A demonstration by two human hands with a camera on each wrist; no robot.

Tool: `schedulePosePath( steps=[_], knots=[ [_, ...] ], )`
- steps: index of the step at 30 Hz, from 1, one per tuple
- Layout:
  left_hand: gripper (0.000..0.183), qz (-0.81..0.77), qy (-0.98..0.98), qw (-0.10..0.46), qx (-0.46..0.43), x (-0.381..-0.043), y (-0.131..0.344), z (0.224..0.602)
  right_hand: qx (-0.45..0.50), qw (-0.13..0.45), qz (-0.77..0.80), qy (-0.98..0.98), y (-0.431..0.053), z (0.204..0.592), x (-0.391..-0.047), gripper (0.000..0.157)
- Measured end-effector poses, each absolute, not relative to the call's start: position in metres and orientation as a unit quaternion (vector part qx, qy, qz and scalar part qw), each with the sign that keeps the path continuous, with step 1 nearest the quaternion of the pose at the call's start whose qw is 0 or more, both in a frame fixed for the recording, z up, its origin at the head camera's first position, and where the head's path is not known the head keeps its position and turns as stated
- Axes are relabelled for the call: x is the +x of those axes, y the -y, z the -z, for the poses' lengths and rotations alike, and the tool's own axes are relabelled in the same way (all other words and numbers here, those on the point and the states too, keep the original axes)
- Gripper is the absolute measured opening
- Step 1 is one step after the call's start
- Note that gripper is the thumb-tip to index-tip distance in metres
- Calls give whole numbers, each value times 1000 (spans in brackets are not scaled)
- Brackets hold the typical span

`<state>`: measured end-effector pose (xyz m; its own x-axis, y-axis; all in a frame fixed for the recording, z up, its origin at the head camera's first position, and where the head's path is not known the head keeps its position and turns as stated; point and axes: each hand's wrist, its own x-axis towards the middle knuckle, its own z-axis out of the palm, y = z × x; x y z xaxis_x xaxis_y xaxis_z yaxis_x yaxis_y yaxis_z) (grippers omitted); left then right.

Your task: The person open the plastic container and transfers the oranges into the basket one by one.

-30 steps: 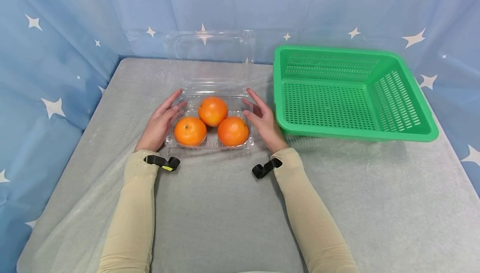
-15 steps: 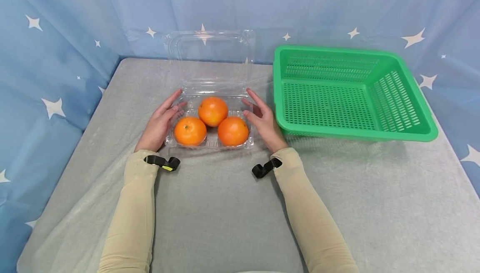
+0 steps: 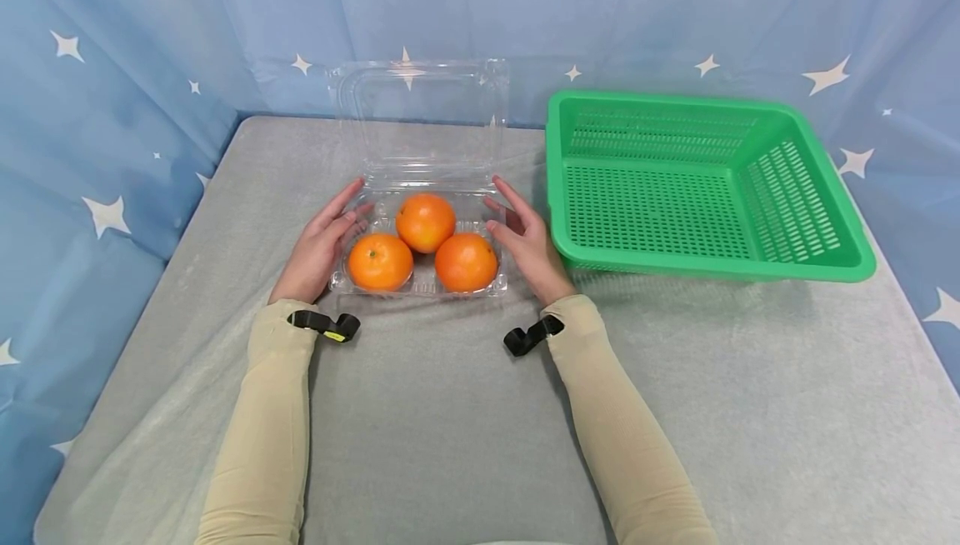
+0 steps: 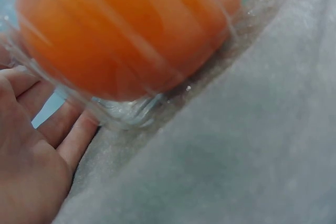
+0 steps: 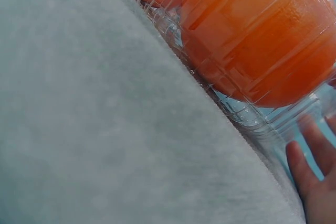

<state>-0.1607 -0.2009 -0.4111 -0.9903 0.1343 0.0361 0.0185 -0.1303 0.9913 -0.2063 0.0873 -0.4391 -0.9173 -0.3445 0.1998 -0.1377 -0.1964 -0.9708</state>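
The clear box (image 3: 424,282) sits on the grey cloth (image 3: 435,412), left of the green basket (image 3: 720,267) and between the two hands. Its lid (image 3: 423,124) is open on the far side, and in its base the far orange (image 3: 425,222) lies behind the left orange (image 3: 380,262) and the right orange (image 3: 466,262). The left hand (image 3: 315,247) is at the left side of the box and the right hand (image 3: 531,247) at the right side, fingers spread and nearly straight, thumbs apart from them; neither is closed round anything. The clear plastic and the blur in the wrist views make it hard to say whether the fingertips press the box or merely rest against it.

The box looks thin and light, springy rather than stiff, so most of the weight should come from the oranges. Squeezed hard, its sides would probably bow inward or crack; a better hold would be low on both sides, with fingers under the base against sagging. The lid looks too flimsy to lift by. The oranges look firm and smooth, liable to roll if the box tips; each is best cupped round its middle.
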Motion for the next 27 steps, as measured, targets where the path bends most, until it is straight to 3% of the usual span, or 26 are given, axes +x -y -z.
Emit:
schedulePosePath(
  steps=[27],
  knots=[
    [46,-754,-653,41,55,-160,200,410,-196,75,750,-628,-87,425,-199,59]
  ],
)
